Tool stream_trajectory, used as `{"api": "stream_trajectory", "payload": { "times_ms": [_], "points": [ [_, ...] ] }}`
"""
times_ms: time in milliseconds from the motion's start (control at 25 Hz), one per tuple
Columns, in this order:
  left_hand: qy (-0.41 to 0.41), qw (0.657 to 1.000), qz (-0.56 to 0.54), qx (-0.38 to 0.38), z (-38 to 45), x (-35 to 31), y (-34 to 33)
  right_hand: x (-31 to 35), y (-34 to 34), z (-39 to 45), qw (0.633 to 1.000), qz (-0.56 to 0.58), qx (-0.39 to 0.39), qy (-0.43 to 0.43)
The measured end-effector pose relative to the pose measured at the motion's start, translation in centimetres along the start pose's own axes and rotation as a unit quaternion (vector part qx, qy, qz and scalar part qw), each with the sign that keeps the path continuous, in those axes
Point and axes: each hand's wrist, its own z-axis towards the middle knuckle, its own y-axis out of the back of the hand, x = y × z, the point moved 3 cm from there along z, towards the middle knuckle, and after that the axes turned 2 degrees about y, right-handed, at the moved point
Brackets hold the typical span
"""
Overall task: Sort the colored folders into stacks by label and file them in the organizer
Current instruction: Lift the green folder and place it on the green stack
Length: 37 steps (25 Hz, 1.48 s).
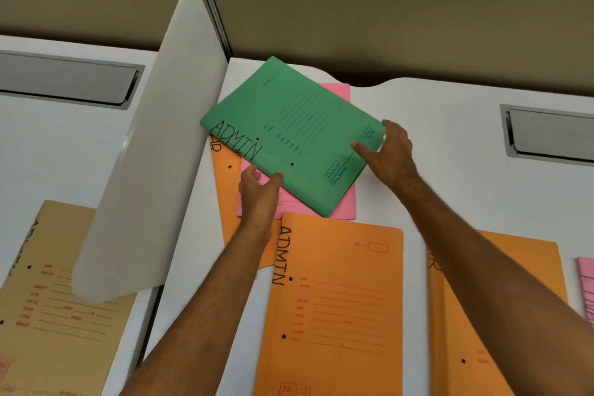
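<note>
Holding a green folder (289,132) marked ADMIN by two of its edges, the person is working at a white desk (450,145) split by a pale divider panel (151,151). The left hand (258,191) is pinching the folder's near long edge, thumb on top and fingers tucked under, at about seven o'clock from the folder's middle. The right hand (390,151) is clamping the corner at four o'clock, thumb lying across the cover.

That folder is sitting skewed, at the twelve o'clock end of the desk, over a pink folder (344,202), which in turn is overlapping an orange folder (225,170) peeking out at eight o'clock. Nearer the person, at six o'clock, an orange ADMIN folder (334,299) is lying flat, with another orange one (501,299) at four o'clock and a pink edge (586,283) at the far right. A tan folder (54,299) is lying beyond the divider at eight o'clock.

Judging by its look, the green folder is thin card: light, fairly stiff along the spine, but likely to sag or fan open if taken by one corner. Gripping opposite edges, as now, is probably keeping it closed. The covers look smooth, so stacked folders may be sliding on each other easily. No organizer is showing here.
</note>
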Motion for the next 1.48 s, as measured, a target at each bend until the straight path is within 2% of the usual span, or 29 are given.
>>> {"api": "stream_trajectory", "payload": {
  "times_ms": [160, 320, 440, 640, 880, 1000, 1280, 1400, 1480],
  "points": [
    [0.03, 0.997, -0.072, 0.006, 0.6, 0.2, -0.9, -0.8, -1.1, 3.3, 0.994, -0.096, 0.045, -0.004],
    [0.06, 0.983, -0.173, -0.01, 1.3, 0.9, -1.3, -1.5, -1.7, 4.4, 0.977, -0.205, 0.03, 0.043],
    [0.055, 0.97, -0.236, -0.012, 2.0, 0.6, -2.0, -1.9, -1.8, 4.7, 0.974, -0.222, 0.024, 0.046],
    [0.04, 0.948, -0.313, 0.05, 2.0, -0.8, -4.3, -1.6, -1.7, 4.6, 0.975, -0.217, 0.042, 0.029],
    [0.026, 0.947, -0.306, 0.098, 0.7, -1.8, -3.2, -1.3, 0.4, 2.9, 0.994, -0.096, 0.046, -0.034],
    [0.022, 0.951, -0.278, 0.137, -1.2, -1.2, -1.8, -1.6, 2.1, -0.1, 0.997, 0.007, 0.05, -0.059],
    [0.023, 0.968, -0.15, 0.199, -7.8, 3.2, 2.6, -3.6, 6.1, -12.3, 0.985, 0.136, 0.046, -0.095],
    [0.022, 0.968, -0.109, 0.223, -10.5, 5.7, 4.5, -4.9, 5.9, -18.5, 0.966, 0.219, 0.033, -0.132],
    [0.015, 0.969, -0.09, 0.228, -11.9, 7.5, 5.8, -5.5, 5.3, -22.4, 0.963, 0.231, 0.014, -0.142]
  ]
}}
